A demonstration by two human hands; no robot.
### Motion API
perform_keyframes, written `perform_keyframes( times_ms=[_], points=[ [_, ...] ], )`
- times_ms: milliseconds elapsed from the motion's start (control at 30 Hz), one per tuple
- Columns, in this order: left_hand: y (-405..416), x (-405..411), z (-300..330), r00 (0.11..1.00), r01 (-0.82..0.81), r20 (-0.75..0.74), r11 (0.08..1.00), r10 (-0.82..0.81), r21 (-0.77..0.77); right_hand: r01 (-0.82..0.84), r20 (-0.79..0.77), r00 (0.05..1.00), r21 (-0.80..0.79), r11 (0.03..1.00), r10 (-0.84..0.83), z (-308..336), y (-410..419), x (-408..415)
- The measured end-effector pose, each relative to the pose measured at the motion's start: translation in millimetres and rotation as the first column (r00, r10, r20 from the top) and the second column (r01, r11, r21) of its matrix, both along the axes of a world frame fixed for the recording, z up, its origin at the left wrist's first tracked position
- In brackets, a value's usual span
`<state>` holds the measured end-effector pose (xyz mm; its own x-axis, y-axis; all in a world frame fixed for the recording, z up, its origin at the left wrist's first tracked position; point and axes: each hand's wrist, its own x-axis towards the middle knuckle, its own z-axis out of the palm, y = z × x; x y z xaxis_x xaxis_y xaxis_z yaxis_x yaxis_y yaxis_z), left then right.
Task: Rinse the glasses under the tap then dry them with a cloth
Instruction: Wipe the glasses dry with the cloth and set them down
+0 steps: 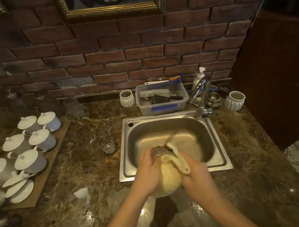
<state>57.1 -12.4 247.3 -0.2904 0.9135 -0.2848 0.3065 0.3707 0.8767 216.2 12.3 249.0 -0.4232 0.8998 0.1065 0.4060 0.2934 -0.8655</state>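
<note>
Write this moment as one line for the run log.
step: drying | left hand: holds glass | right hand: grips yellow cloth on glass | place: over sink | tap: off

Head-height view down onto sink

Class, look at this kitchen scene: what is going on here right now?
A person is drying a glass over the sink. The left hand holds the glass while the right hand works a yellow cloth around it. Another glass stands on the counter left of the sink. No water can be seen running from the tap.
</note>
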Motion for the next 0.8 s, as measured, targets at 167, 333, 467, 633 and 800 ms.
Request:
perform_keyframes(
  times_ms=[167, 333, 467, 633, 800],
  points=[
    [2, -14, 3, 0.939, -0.154, 0.316, 0.988, 0.138, 0.025, 0.108, -0.265, 0.942, -0.345, 0.932, -0.207, -7, 5, 14],
    [0, -18, 12, 0.881, -0.157, 0.466, 0.982, 0.089, 0.108, 0.082, -0.508, 0.738, -0.585, 0.807, -0.443, -4, 26, 12],
    [0, -9, 19, 0.910, -0.158, 0.409, 0.968, 0.067, 0.194, 0.068, -0.503, 0.757, -0.573, 0.817, -0.416, 8, 32, -11],
    [-1, -12, 30, 0.933, -0.107, 0.358, 0.968, 0.020, 0.225, -0.028, -0.428, 0.810, -0.710, 0.704, -0.400, 18, 26, -36],
    [8, -13, 27, 0.974, -0.176, 0.170, 0.970, 0.147, 0.169, -0.104, -0.421, 0.837, -0.748, 0.655, -0.348, 22, 20, -36]
  ],
)
